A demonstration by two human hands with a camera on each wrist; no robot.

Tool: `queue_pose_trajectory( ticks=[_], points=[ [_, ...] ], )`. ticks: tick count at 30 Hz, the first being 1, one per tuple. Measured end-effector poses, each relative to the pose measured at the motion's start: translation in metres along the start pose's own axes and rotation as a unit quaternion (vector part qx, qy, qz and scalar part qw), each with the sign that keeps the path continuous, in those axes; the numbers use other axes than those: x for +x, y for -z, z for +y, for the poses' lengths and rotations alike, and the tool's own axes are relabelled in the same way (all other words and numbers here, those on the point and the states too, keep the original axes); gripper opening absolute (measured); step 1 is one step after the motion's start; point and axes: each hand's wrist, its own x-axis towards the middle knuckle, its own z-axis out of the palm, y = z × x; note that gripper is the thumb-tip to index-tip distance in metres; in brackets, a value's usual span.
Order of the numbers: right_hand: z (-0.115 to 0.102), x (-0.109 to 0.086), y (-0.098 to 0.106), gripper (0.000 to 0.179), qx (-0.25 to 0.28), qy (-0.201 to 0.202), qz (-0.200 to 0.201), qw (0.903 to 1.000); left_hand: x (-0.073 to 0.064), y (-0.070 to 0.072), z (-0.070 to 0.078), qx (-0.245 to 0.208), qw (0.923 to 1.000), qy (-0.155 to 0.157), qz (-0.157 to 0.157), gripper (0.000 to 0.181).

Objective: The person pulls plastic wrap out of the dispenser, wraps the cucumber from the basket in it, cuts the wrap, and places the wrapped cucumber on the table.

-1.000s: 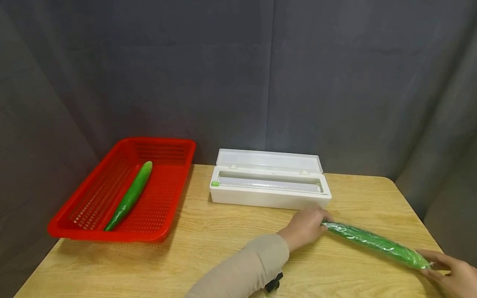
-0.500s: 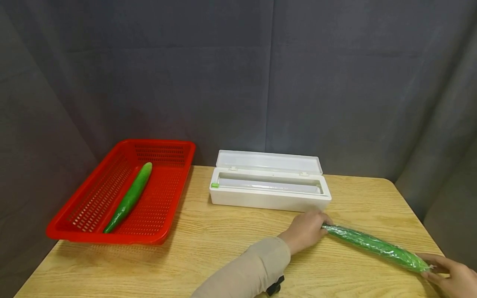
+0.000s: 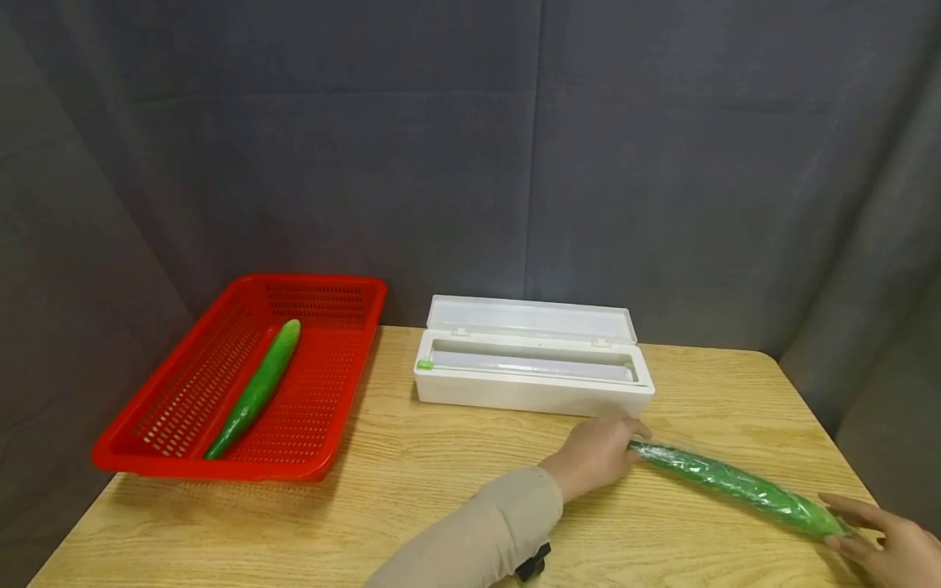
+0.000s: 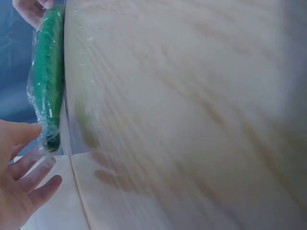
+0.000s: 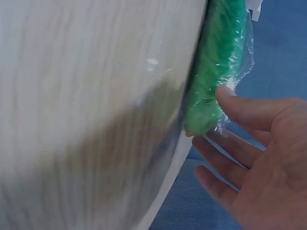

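A long green cucumber [image 3: 735, 483] in clear plastic film lies slantwise at the right of the table. My left hand [image 3: 599, 449] holds its dark, narrow end; in the left wrist view the thumb presses the film [image 4: 41, 117] and the other fingers are spread below that end. At the pale end is my right hand [image 3: 885, 531], thumb on the wrapped side and fingers under the tip, as the right wrist view shows. Behind my left hand stands a white cling film box [image 3: 532, 392], lid [image 3: 529, 317] up, with a film roll [image 3: 532, 365] inside.
A red perforated basket [image 3: 345, 392] stands at the left of the wooden table [image 3: 441, 490], with another cucumber [image 3: 257, 388] lying in it; part of that one shines like film. Grey curtain [image 3: 470, 163] hangs behind and at both sides.
My left hand has shifted slightly left at the narrow end. The right fingers have moved slightly along the pale end. Basket and box have stayed in place.
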Motion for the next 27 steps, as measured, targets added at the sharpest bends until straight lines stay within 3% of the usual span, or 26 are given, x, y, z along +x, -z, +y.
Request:
queue_pose_trajectory(
  ticks=[5, 16, 20, 27],
  points=[
    [-0.013, -0.002, 0.005, 0.056, -0.004, 0.0, 0.017, 0.9998, -0.006, 0.009, -0.004, -0.009, 0.9999, -0.009, -0.001, 0.034],
    [-0.054, 0.007, 0.019, 0.053, 0.003, 0.013, -0.017, 0.9998, -0.023, 0.028, -0.016, -0.012, 0.9995, -0.02, 0.023, 0.033],
    [-0.069, 0.009, 0.02, 0.049, 0.011, 0.033, 0.001, 0.9994, -0.031, 0.038, -0.021, -0.006, 0.9991, -0.023, 0.034, 0.032],
    [-0.095, 0.013, 0.015, 0.036, 0.014, 0.087, 0.068, 0.9938, -0.045, 0.052, -0.034, -0.019, 0.9984, -0.019, 0.049, 0.031]
  ],
)
